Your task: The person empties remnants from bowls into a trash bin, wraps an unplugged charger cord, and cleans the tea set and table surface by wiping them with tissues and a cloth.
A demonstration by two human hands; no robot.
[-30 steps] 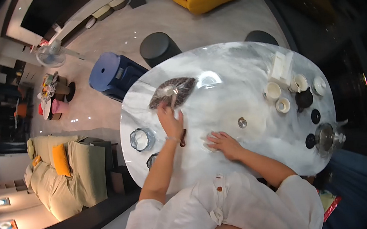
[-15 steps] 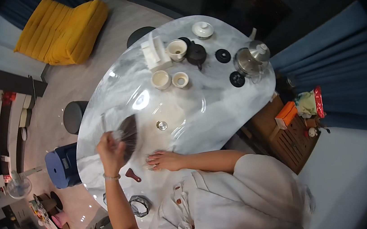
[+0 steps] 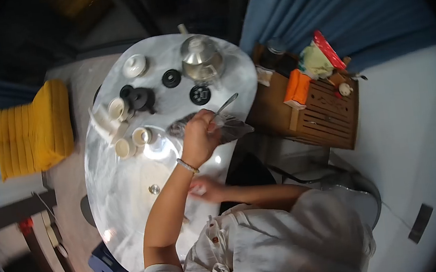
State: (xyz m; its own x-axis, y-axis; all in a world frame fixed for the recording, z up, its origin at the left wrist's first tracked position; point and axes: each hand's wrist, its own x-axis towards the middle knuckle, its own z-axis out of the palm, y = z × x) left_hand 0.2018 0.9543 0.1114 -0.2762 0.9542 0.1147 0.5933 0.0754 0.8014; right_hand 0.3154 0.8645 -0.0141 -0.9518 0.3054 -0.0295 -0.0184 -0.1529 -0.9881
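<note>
My left hand [image 3: 200, 135], with a bead bracelet at the wrist, is closed around a dark, see-through plastic bag [image 3: 236, 129]. It is raised over the right side of the marble-patterned table [image 3: 129, 210]. A thin grey strip [image 3: 227, 102], like a handle or twisted end, sticks up beside the fingers. My right hand [image 3: 210, 189] is low at the near table edge and blurred; a pale patch shows at its fingers. A round metal drain [image 3: 153, 189] lies to its left. Two small cups, one [image 3: 143, 136] nearer my hand, stand left of the bag.
At the back are a glass kettle [image 3: 202, 60], a black teapot [image 3: 141, 98], a white lidded bowl [image 3: 135, 66], black round pads [image 3: 171, 78] and a tissue box [image 3: 107, 127]. A wooden tea tray [image 3: 328, 112] is at right, with an orange box [image 3: 297, 89]. A chair [image 3: 351, 193] stands behind my right arm.
My view has turned to the right. My left hand has carried the dark bag from the left of the drain to the table's right side. My right hand has lifted and moved.
</note>
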